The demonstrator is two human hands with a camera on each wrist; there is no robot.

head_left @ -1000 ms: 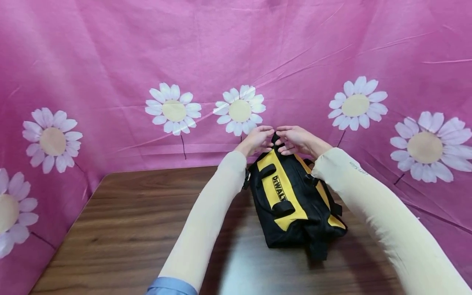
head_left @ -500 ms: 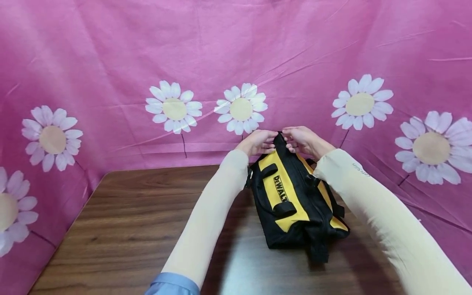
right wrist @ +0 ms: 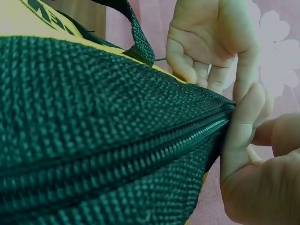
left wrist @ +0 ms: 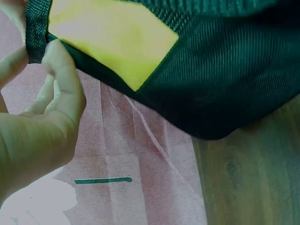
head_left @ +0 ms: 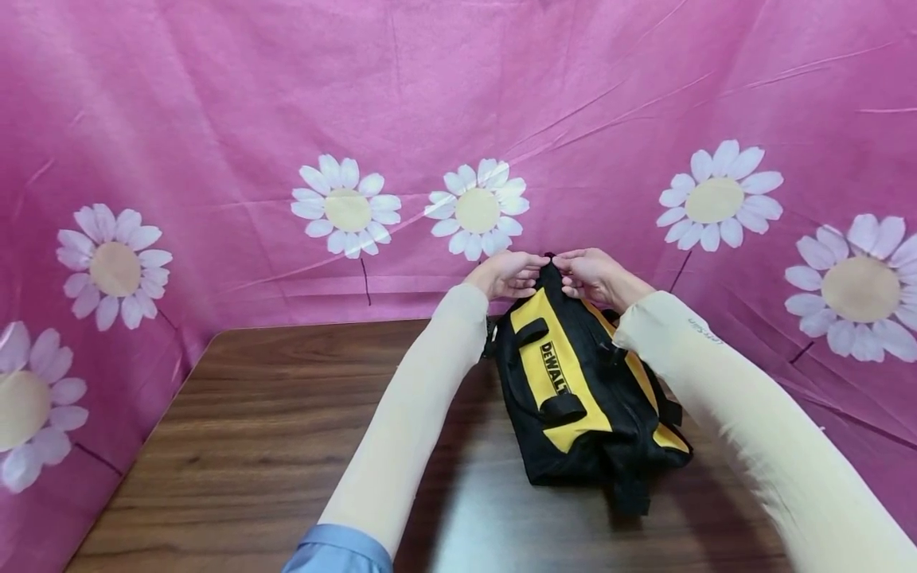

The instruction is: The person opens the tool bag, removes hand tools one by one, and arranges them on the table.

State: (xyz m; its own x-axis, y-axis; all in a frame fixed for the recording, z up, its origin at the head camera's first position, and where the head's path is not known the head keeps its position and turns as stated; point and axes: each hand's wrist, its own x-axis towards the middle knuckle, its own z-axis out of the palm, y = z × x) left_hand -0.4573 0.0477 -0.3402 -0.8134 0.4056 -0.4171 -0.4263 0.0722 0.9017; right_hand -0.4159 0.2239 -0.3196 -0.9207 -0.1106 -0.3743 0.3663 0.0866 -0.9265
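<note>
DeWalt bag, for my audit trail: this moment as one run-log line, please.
bag: on table | left hand: holds far end | right hand: holds far end | zipper: runs toward that end

Room type unclear; booth-like: pink daisy cloth (head_left: 243, 103) around wood-grain table (head_left: 243, 422).

A pink cloth (head_left: 458, 72) printed with white, yellow-centred daisies (head_left: 348, 208) hangs behind and beside the brown wood-grain desk (head_left: 286, 414).
</note>
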